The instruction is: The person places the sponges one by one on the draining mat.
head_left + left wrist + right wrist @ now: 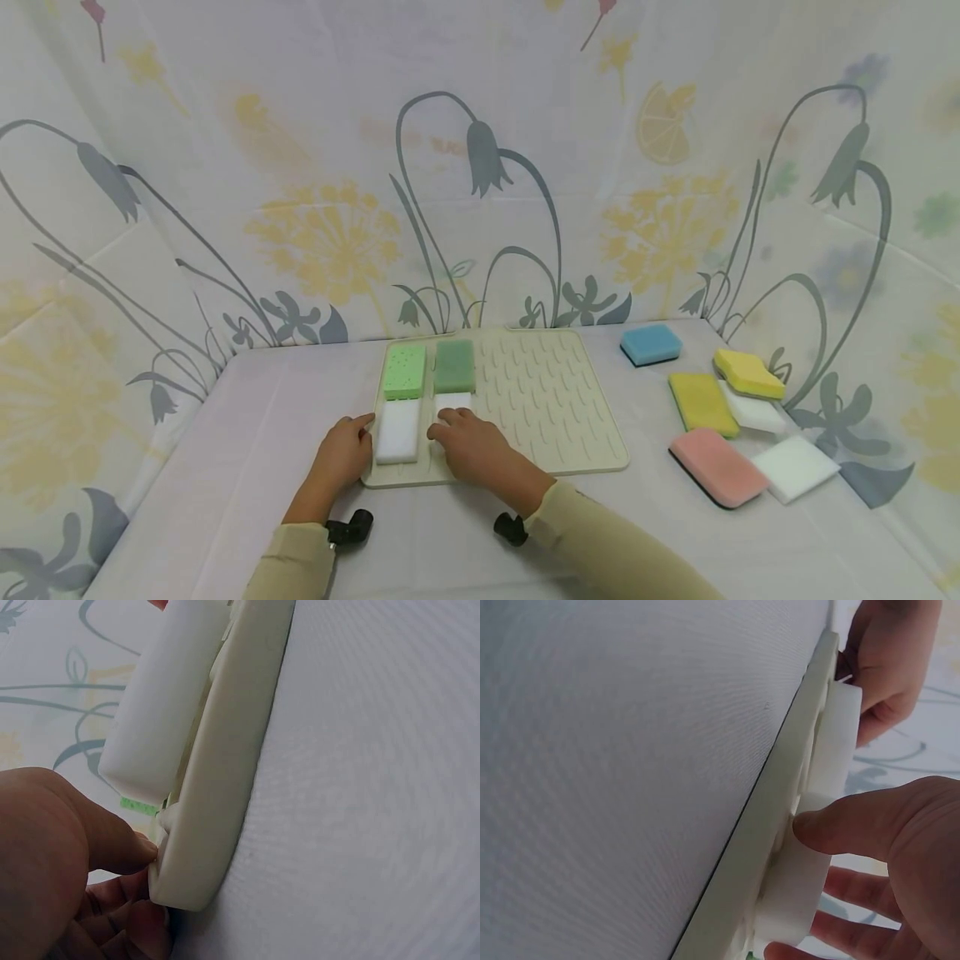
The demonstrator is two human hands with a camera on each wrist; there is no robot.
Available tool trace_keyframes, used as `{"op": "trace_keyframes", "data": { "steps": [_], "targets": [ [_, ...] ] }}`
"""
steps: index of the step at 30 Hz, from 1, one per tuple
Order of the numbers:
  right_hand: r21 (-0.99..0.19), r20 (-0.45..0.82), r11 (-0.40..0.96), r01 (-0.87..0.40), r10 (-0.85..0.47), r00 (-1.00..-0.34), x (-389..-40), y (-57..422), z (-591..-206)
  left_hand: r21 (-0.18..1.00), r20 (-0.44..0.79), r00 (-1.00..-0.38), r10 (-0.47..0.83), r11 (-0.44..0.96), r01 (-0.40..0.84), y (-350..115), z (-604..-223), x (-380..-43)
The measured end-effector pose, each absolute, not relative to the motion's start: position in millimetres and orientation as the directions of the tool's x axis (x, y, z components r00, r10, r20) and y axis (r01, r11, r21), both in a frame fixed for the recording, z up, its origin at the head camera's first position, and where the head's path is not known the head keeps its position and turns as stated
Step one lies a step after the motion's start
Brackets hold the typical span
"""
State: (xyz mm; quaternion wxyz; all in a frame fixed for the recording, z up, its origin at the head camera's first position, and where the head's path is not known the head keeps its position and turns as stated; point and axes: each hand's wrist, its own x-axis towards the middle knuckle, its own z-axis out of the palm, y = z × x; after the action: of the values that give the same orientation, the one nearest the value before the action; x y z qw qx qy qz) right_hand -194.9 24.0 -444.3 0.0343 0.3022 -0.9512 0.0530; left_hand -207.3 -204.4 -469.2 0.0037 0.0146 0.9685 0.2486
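Observation:
A cream ridged drying mat (555, 408) lies on the cloth-covered table. My left hand (341, 454) pinches its left edge, thumb on top and fingers curled by the rim, in the left wrist view. Beside that hand a white sponge (398, 433) lies on the mat below a light green sponge (405, 372) with small holes. My right hand (476, 446) grips a second white sponge (784, 900), thumb on its near side and fingers across it. The hand partly covers this sponge in the head view. Just above it sits a darker green sponge (454, 367).
Right of the mat lie more sponges: a blue one (651, 343) at the back, two yellow ones (702, 404), a pink one (720, 467) with a dark underside, and white ones (797, 468). A flower-printed cloth (480, 242) hangs behind the table.

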Motion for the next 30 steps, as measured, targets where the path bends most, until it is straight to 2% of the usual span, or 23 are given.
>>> {"op": "trace_keyframes", "data": {
  "steps": [10, 30],
  "targets": [
    [-0.025, 0.118, 0.809, -0.587, -0.581, -0.805, -195.6, 22.5, -446.4, 0.476, 0.018, -0.999, 0.037, 0.878, 0.041, -202.6, -465.3, -205.1],
    [-0.021, 0.086, 0.817, -0.576, -0.572, -0.816, -188.0, 29.7, -437.7, 0.476, 0.01, -1.0, 0.019, 0.879, 0.022, -202.3, -468.8, -205.6]
  ]
}}
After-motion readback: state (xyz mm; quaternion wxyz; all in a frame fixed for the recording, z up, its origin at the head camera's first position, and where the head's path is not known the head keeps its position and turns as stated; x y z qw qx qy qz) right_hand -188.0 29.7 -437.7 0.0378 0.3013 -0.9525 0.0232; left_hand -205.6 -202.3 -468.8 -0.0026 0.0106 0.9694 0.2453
